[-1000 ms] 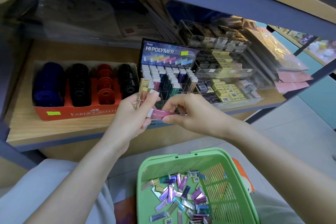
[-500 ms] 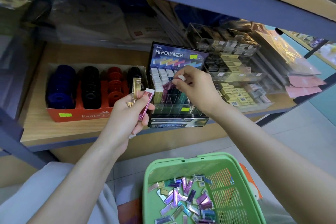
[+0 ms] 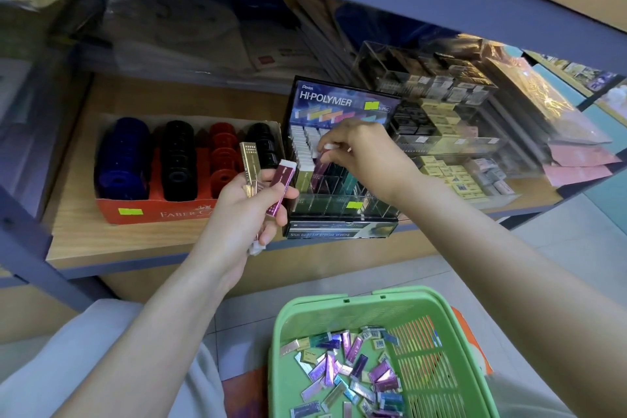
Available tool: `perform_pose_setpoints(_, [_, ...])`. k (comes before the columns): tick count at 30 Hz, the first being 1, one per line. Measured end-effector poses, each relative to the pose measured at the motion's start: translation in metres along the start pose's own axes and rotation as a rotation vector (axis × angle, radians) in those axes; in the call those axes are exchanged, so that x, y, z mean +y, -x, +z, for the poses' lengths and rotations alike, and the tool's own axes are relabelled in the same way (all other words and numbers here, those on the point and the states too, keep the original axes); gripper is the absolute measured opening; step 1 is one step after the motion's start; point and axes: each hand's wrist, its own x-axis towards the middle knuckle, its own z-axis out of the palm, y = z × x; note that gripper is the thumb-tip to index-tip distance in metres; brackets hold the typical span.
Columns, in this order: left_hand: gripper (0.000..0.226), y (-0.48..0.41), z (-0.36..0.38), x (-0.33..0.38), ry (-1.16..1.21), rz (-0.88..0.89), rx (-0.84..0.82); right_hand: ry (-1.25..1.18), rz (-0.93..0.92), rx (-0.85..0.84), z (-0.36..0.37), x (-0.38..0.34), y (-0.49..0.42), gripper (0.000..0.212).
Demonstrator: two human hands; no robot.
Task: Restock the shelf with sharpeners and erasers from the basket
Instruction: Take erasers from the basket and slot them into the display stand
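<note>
At display box (image 3: 339, 235): right hand (image 3: 361, 149) pinches purple eraser (image 3: 320, 166); left hand (image 3: 242, 214) grips other erasers (image 3: 282, 185).

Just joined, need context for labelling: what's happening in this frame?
A person is restocking slim erasers. The right hand pinches a purple-sleeved white eraser at a slot of the black Hi-Polymer display box on the wooden shelf. The left hand holds a gold-sleeved eraser and a magenta-sleeved eraser. Many loose foil-sleeved erasers lie in the green plastic basket below.
</note>
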Motion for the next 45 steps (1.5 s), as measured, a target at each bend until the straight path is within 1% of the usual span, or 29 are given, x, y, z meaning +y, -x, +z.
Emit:
perform_pose_setpoints(3, [0.018, 0.001, -0.002, -0.001, -0.010, 0.022, -0.006, -0.064, 0.029, 0.012, 0.006, 0.000, 0.003, 0.020])
perform_pose_setpoints(5, [0.017, 0.001, -0.002, -0.001, -0.006, 0.029, -0.002, -0.081, 0.015, 0.066, 0.010, 0.003, 0.006, 0.019])
perform_pose_setpoints(8, [0.016, -0.001, 0.000, 0.000, 0.016, 0.018, 0.023, 0.007, -0.072, 0.159, 0.017, 0.005, 0.010, 0.012])
perform_pose_setpoints(14, [0.016, -0.003, 0.006, 0.001, 0.086, 0.002, 0.057, 0.169, -0.132, 0.199, 0.018, 0.006, 0.017, 0.017])
perform_pose_setpoints(16, [0.013, -0.004, 0.005, -0.001, 0.085, 0.006, 0.050, 0.168, -0.149, 0.213, 0.016, 0.005, 0.022, 0.019])
perform_pose_setpoints(18, [0.012, -0.003, 0.005, -0.001, 0.063, 0.017, 0.031, 0.068, -0.118, 0.209, 0.014, 0.000, 0.029, 0.020])
perform_pose_setpoints(20, [0.014, -0.001, 0.007, 0.000, 0.034, 0.041, 0.001, -0.109, -0.050, 0.198, 0.012, -0.009, 0.038, 0.021])
perform_pose_setpoints(21, [0.015, 0.000, 0.007, 0.000, 0.017, 0.056, -0.013, -0.217, 0.006, 0.169, 0.010, -0.016, 0.042, 0.019])
perform_pose_setpoints(23, [0.016, 0.001, 0.009, -0.001, -0.011, 0.076, -0.036, -0.452, 0.122, 0.083, 0.007, -0.027, 0.049, 0.009])
perform_pose_setpoints(25, [0.017, 0.002, 0.011, -0.001, -0.031, 0.082, -0.054, -0.650, 0.197, 0.053, 0.006, -0.032, 0.053, 0.004])
perform_pose_setpoints(30, [0.019, 0.005, 0.013, 0.000, -0.045, 0.077, -0.052, -0.908, 0.254, 0.121, -0.004, -0.033, 0.058, 0.003])
perform_pose_setpoints(32, [0.027, 0.007, 0.014, 0.001, -0.064, 0.066, -0.062, -0.985, 0.278, 0.179, -0.008, -0.030, 0.059, 0.004])
perform_pose_setpoints(34, [0.027, 0.007, 0.013, 0.003, -0.039, 0.040, -0.066, -0.958, 0.278, 0.280, -0.012, -0.022, 0.058, 0.006])
perform_pose_setpoints(37, [0.017, 0.006, 0.012, 0.006, 0.013, 0.010, -0.065, -0.794, 0.253, 0.398, -0.017, -0.007, 0.053, 0.006])
perform_pose_setpoints(40, [0.012, 0.006, 0.010, 0.005, -0.028, 0.041, -0.043, -0.619, 0.240, 0.387, -0.012, 0.003, 0.047, 0.010])
perform_pose_setpoints(42, [0.013, 0.006, 0.010, 0.006, -0.037, 0.058, -0.023, -0.527, 0.214, 0.361, -0.006, 0.004, 0.043, 0.010])
perform_pose_setpoints(45, [0.012, 0.005, 0.010, 0.006, -0.033, 0.067, -0.009, -0.471, 0.169, 0.317, 0.001, 0.004, 0.036, 0.007])
